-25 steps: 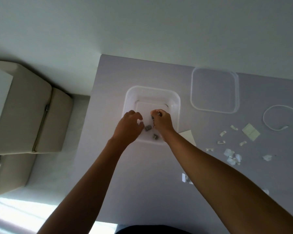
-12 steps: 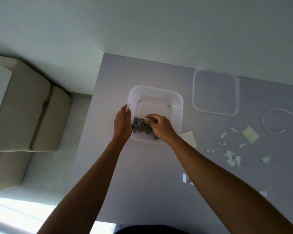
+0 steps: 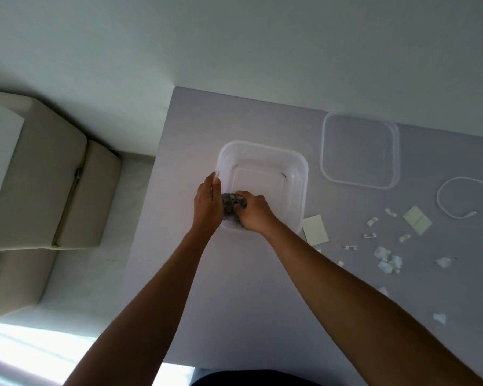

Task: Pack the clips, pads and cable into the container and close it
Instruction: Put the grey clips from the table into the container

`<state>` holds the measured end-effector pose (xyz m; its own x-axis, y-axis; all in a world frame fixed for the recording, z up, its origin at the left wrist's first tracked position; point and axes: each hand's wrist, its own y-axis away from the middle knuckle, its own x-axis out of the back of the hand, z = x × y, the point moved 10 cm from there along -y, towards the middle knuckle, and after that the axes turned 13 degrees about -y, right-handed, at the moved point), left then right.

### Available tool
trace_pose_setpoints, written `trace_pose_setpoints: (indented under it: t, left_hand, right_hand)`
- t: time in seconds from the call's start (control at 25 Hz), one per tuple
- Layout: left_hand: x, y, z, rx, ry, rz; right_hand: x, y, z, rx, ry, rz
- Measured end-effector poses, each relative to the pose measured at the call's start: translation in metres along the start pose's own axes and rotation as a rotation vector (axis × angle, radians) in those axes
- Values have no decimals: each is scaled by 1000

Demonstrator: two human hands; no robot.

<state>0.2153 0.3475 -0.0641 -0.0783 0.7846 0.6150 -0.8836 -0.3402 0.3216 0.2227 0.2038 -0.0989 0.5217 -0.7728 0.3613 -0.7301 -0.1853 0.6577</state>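
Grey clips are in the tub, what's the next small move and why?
Probably lift the right hand out of the container and reach right for the white clips: they, the pads and the cable lie unpacked on the table.

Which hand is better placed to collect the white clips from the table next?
The right hand, probably. The white clips lie on the table to the right of the container, on that arm's side. The left hand rests against the container's left wall, farther away, steadying it.
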Motion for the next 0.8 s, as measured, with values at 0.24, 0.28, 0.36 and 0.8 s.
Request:
trace_pose_setpoints:
  t: [0.24, 0.28, 0.36, 0.8]
  left_hand:
    - [-7, 12, -2, 5, 11, -11]
    - [-8, 15, -4, 12, 9, -9]
    - [-9, 20, -8, 16, 3, 0]
    - [4, 52, -19, -32, -86, 4]
  right_hand:
    - [-4, 18, -10, 36, 104, -22]
    - [-1, 23, -9, 53, 116, -9]
    - [4, 33, -4, 77, 123, 8]
    - [-9, 88, 13, 153, 81, -90]
